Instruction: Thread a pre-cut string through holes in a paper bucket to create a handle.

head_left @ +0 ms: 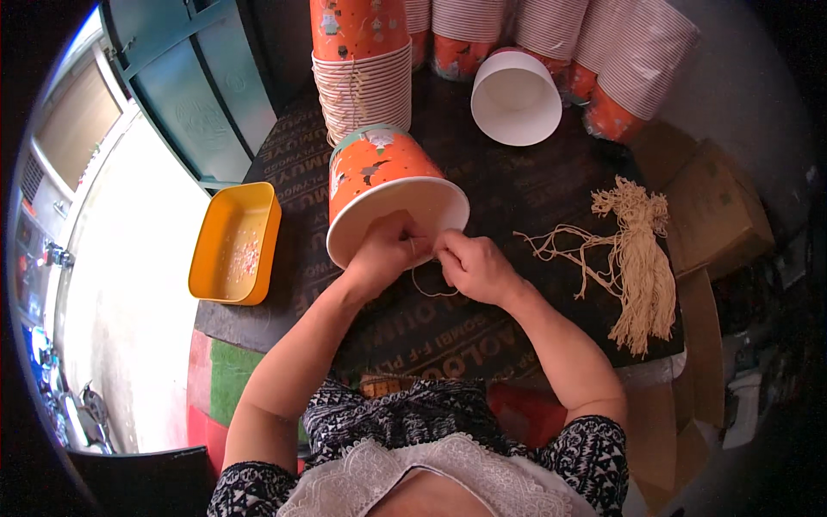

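At the near middle of the dark printed tabletop (pixel 517 215) lies an orange paper bucket with a white inside and a patterned wall (pixel 379 177), tipped on its side with its open mouth turned toward the person and its long axis running away from them, toward the far edge. A thin beige length of string (pixel 428 289) hangs in a small loop just below the rim, between the two hands. The left hand (pixel 388 250) rests against the lower rim, fingers curled shut, pinching the string at the bucket's edge; it is the hand nearer the bucket. The right hand (pixel 472 265) sits just beside it, to the right of the rim, fingers closed on the other end of the string. Both forearms come up from the lower edge and meet at the rim, wrists bent inward.

Farther right lies a bundle of beige cut strings (pixel 642 267). Behind stand stacks of orange paper buckets (pixel 362 77), and one white-lined bucket (pixel 515 96) on its side. To the left sits a yellow plastic tray (pixel 237 246).
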Motion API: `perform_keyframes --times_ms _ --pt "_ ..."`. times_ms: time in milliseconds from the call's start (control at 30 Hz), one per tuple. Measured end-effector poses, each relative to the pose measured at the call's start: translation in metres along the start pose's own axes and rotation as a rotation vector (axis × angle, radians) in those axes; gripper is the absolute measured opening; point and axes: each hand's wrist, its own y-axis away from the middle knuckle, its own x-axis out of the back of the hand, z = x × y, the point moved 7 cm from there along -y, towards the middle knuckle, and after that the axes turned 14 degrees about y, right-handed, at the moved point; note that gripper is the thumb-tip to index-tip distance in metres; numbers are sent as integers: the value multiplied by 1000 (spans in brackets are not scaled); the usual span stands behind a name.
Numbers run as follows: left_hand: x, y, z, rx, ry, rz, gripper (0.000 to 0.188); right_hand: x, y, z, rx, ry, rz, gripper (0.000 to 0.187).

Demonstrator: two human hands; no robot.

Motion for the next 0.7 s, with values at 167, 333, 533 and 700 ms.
perform_keyframes --times_ms 167,333,533,700 --pt "1 0 -3 3 39 -13 12 5 -1 -11 89 186 23 8" --pt "0 0 -2 8 70 -9 11 19 -1 -12 -32 321 270 7" --pt "-2 2 9 -93 -62 -20 11 -2 -5 9 -40 223 167 14" --pt "-5 3 6 -196 -94 8 10 -6 -6 10 -44 72 153 21"
